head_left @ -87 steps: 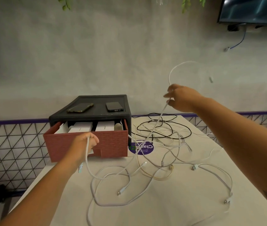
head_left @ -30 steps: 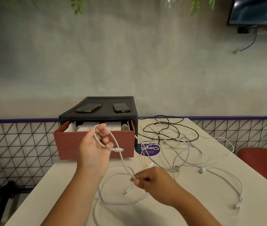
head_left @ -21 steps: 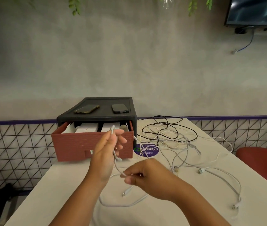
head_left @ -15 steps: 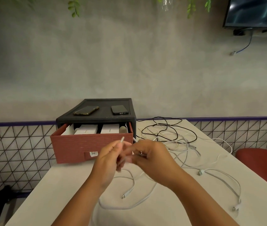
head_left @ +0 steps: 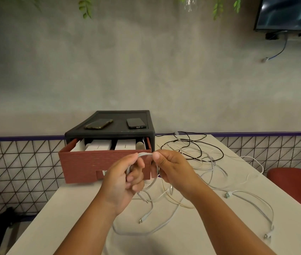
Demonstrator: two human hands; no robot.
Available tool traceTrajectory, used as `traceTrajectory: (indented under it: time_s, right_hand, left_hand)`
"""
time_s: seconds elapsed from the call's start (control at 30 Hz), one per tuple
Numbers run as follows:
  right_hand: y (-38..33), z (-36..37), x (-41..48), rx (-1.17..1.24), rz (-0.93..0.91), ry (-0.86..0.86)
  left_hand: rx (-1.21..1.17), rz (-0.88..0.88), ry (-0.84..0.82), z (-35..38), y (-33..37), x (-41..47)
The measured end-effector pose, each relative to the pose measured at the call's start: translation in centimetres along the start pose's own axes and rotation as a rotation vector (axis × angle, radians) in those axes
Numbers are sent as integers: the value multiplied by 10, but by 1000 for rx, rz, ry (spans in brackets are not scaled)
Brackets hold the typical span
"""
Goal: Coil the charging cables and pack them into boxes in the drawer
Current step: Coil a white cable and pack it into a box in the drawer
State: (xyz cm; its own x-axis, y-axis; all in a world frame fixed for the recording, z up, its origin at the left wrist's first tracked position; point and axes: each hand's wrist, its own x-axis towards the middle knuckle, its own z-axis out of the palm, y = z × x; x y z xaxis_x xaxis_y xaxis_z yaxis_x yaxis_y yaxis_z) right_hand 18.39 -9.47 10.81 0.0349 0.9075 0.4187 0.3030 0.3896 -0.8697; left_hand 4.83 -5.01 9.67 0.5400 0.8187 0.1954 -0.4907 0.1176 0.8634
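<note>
Both hands hold one white charging cable (head_left: pixel 144 154) in front of the drawer, bent into a small loop between them. My left hand (head_left: pixel 123 178) grips the loop with curled fingers. My right hand (head_left: pixel 171 167) pinches the cable at the top of the loop. The cable's free length hangs down to the table. The red brick-patterned drawer (head_left: pixel 83 162) stands pulled out of a black cabinet (head_left: pixel 120 132), with white boxes (head_left: pixel 98 145) inside. A tangle of white cables (head_left: pixel 201 168) and a black cable (head_left: pixel 217 151) lies on the white table (head_left: pixel 72 208).
Two phones (head_left: pixel 98 124) (head_left: pixel 136 123) lie on top of the cabinet. Loose cable ends with plugs (head_left: pixel 227 195) are spread over the right side of the table. A red chair (head_left: pixel 293 181) stands to the right. The table's left edge runs beside a wire-grid wall panel.
My hands rose from near the table to drawer-front height and came together. The cable, loosely strung between them before, is now bent into a small loop held by both.
</note>
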Motion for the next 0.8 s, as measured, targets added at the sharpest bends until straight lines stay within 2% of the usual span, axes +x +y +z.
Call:
traceTrajectory:
  time_s: [0.2,0.37,0.57,0.63,0.73,0.8]
  right_hand:
    - [1,3,4,174,68,156]
    - [0,-1,5,273,109,275]
    - [-1,-2,4,240,126,298]
    - [-1,-2,4,200,118,308]
    - [-2,-5,4,146,98,333]
    - [-2,-6,3,165,97,318]
  left_hand:
    - [274,143,217,-2,-10,5]
    - [487,101,232,-9,-16,-2]
    - [715,109,229,-6,-5,-6]
    - [911,170,282,-4,-1,-6]
    - [1235,353,360,-6,7,-7]
    - [1297,464,395,-8,11,-6]
